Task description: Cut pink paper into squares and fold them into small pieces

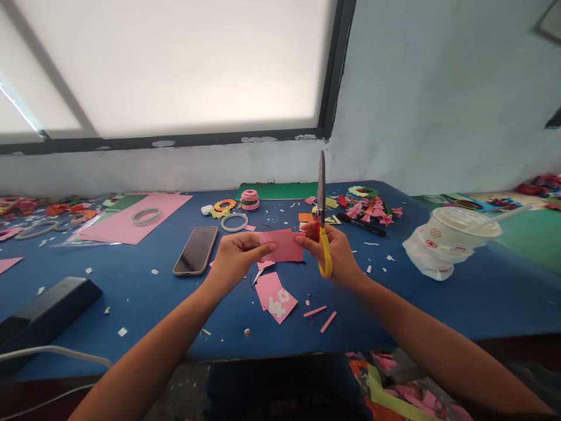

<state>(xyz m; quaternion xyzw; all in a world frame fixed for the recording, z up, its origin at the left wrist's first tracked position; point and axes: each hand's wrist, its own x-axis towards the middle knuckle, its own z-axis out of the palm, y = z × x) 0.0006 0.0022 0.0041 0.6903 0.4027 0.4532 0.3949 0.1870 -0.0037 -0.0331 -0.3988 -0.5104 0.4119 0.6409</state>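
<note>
A small pink paper piece (287,247) is stretched between both hands above the blue table. My left hand (239,254) pinches its left end between thumb and fingers. My right hand (335,251) pinches the right end and also keeps hold of scissors with yellow handles (325,251), their blades pointing up. Below the hands lie pink paper cards (276,295), one with white patches on it. Two narrow pink strips (328,321) rest to the right of the cards.
A phone (196,250) lies left of my hands, near a tape roll (234,221). Large pink sheets (135,217) are farther left. Folded paper pieces (372,207) and a black pen (362,224) lie behind my right hand. A lidded cup (456,231) stands at right.
</note>
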